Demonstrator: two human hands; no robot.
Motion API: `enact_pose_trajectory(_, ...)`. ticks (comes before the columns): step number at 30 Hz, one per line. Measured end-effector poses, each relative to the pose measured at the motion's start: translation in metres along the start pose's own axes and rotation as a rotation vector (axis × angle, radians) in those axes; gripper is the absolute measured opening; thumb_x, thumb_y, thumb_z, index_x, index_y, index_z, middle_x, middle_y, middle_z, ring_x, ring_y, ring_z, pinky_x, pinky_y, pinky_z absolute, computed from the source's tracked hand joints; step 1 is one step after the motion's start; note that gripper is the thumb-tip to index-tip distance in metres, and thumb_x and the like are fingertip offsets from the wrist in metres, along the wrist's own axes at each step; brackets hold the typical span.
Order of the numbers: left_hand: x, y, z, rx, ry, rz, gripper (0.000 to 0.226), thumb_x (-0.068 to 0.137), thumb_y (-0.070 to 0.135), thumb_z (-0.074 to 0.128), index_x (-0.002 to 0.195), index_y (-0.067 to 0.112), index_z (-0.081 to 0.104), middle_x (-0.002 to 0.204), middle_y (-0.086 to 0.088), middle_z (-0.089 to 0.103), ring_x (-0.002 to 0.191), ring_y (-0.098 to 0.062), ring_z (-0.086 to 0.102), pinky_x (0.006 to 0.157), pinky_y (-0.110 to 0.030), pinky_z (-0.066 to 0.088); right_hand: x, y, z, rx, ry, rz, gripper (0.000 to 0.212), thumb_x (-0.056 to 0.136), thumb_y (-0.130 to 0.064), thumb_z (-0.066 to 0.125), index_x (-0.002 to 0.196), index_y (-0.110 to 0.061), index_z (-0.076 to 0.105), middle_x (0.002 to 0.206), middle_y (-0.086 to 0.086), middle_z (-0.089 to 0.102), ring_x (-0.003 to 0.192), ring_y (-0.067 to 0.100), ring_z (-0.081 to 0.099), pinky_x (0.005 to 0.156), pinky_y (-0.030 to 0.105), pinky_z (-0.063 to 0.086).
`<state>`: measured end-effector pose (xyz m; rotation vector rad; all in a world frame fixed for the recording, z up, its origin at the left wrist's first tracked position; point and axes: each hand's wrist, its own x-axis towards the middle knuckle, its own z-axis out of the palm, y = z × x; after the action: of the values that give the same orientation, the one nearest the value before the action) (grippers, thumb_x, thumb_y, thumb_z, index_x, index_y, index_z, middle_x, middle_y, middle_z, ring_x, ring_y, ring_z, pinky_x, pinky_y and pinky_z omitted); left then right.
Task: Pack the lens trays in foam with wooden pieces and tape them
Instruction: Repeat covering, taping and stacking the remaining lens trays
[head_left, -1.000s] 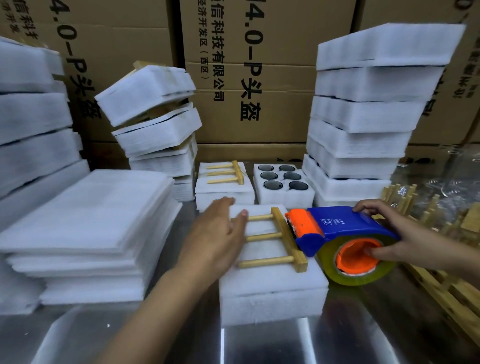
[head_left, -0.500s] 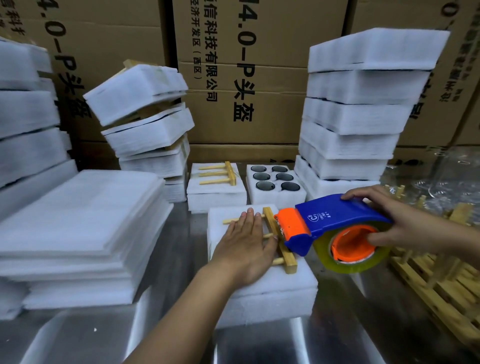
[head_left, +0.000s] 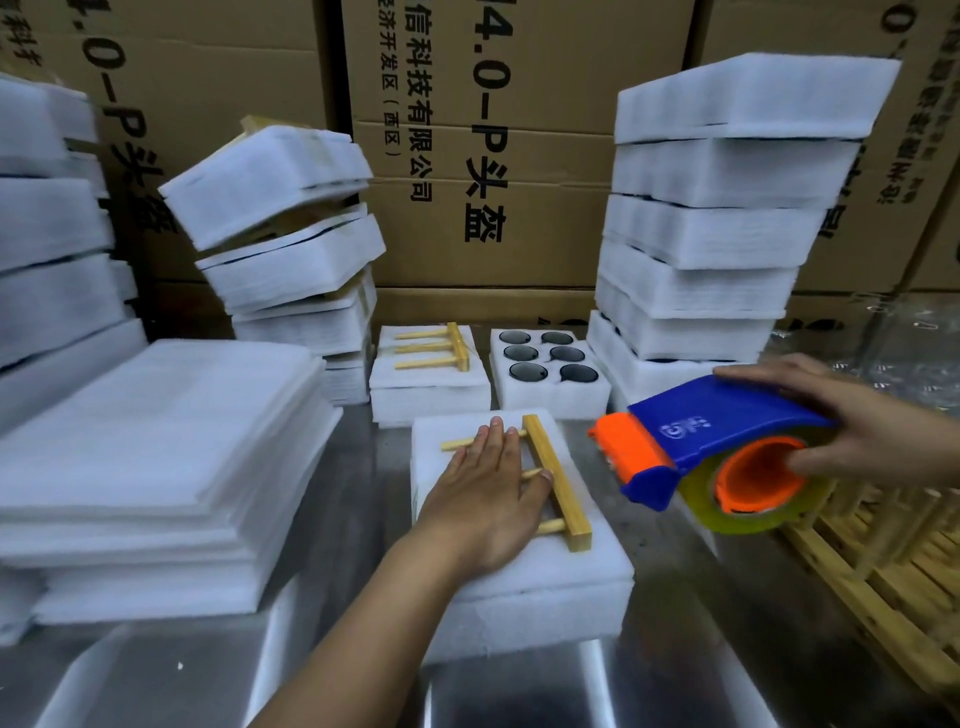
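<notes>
Two bare hands are shown over a steel worktop (head_left: 675, 649). On the cardboard cartons (head_left: 545, 249) behind, "4.0-P头盔" is printed large, beside a vertical line ending "科技有限公司" and "(西区)". The small white logo on the tape dispenser (head_left: 711, 441) cannot be read.

The foam pack (head_left: 524, 587) lies at the centre of the worktop, with a comb-shaped wooden piece (head_left: 556, 480) laid on top. The left hand (head_left: 488, 499) is pressed flat on both, its fingers straight, so the prongs are partly covered. The blue and orange tape dispenser is gripped by the right hand (head_left: 852, 431), fingers curled over the blue top and thumb set in the orange core. It is held in the air just right of the pack, not touching it.

Behind the pack stand a second foam pack (head_left: 431, 400) bearing its own wooden piece and an open lens tray (head_left: 550, 395) with six dark round lenses. These are flanked by a leaning pile of packs (head_left: 291, 234) and a tall pile of packs (head_left: 727, 208). Flat foam sheets (head_left: 156, 457) are stacked at the left. More wooden pieces (head_left: 883, 561) at the right are cut off by the frame edge and partly hidden by the dispenser.
</notes>
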<state>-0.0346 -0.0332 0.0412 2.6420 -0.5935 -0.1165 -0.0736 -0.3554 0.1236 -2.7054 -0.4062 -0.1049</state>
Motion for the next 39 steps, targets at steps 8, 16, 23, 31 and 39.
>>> enact_pose_trajectory(8, 0.002, -0.002, 0.003, -0.002, 0.018, -0.002, 0.064, 0.099, 0.050, 0.015, 0.150, 0.018, -0.007, 0.157, 0.005, -0.018, 0.142, -0.005, -0.018, 0.110, -0.021, -0.011, -0.014, 0.025, -0.008, -0.275, -0.068, -0.003, 0.095, 0.073, -0.021, 0.070, 0.132, -0.071, 0.015, 0.116, -0.044, 0.020, 0.106, 0.000, 0.042, 0.078, 0.025, 0.043)
enact_pose_trajectory(16, 0.001, -0.002, 0.004, 0.004, 0.045, 0.001, 0.065, 0.098, 0.051, 0.016, 0.150, 0.019, -0.007, 0.157, 0.005, -0.017, 0.142, -0.004, -0.017, 0.106, -0.020, -0.012, 0.023, -0.008, 0.014, -0.449, -0.254, -0.134, 0.091, 0.087, -0.020, 0.057, 0.119, -0.081, -0.002, 0.115, -0.019, 0.024, 0.101, 0.005, 0.041, 0.085, 0.020, 0.040)
enact_pose_trajectory(23, 0.001, 0.000, 0.005, 0.022, 0.056, -0.003, 0.065, 0.098, 0.050, 0.017, 0.151, 0.018, -0.005, 0.158, 0.004, -0.016, 0.143, -0.005, -0.016, 0.109, -0.021, -0.011, 0.052, -0.021, 0.012, -0.433, -0.334, -0.154, 0.088, 0.083, -0.011, 0.056, 0.117, -0.078, 0.010, 0.109, -0.022, 0.029, 0.091, -0.002, 0.045, 0.072, 0.003, 0.035)
enact_pose_trajectory(31, 0.000, 0.001, 0.004, 0.027, 0.065, 0.004, 0.065, 0.098, 0.050, 0.017, 0.151, 0.018, -0.006, 0.157, 0.003, -0.017, 0.143, -0.006, -0.017, 0.108, -0.021, -0.012, 0.061, -0.021, 0.022, -0.398, -0.435, -0.048, 0.084, 0.082, -0.009, 0.057, 0.115, -0.077, 0.018, 0.111, -0.014, 0.041, 0.098, 0.004, 0.048, 0.078, 0.016, 0.040)
enact_pose_trajectory(39, 0.001, -0.002, 0.005, 0.025, 0.064, 0.012, 0.066, 0.098, 0.051, 0.017, 0.151, 0.018, -0.006, 0.157, 0.003, -0.017, 0.143, -0.006, -0.017, 0.109, -0.022, -0.012, 0.043, -0.010, 0.008, -0.323, -0.366, -0.001, 0.080, 0.082, -0.007, 0.060, 0.120, -0.069, 0.026, 0.110, -0.011, 0.039, 0.100, 0.008, 0.048, 0.084, 0.018, 0.041)
